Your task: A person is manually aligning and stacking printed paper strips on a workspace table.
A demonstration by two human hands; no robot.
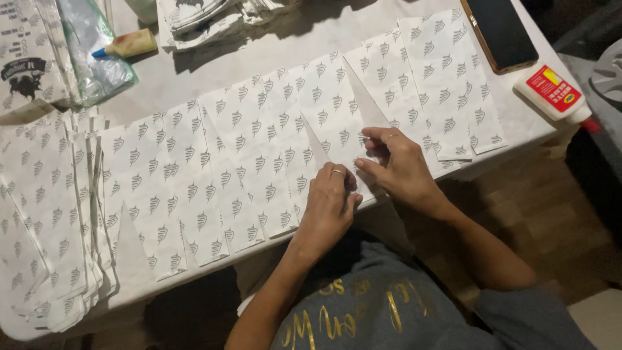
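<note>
Both my hands rest on one printed paper sheet (330, 129), white with rows of small grey marks, lying at the near edge of the table (214, 71). My left hand (330, 204) lies flat on the sheet's lower part, fingers together, ring on one finger. My right hand (398, 165) is just beside it, touching it at the fingertips; thumb and forefinger pinch the sheet's folded edge. The fold makes a plain white pointed flap (366, 104) rising away from my right hand.

The sheet is one of a row of overlapping printed sheets (214, 175) running left of my hands. A thick stack of sheets (45, 220) lies at the far left end of that row. Beyond my right hand, toward the table corner: a dark phone (500, 32) and a white glue bottle with red label (552, 93), well apart from my hands. A small glue tube (126, 45) lies far beyond the row.
</note>
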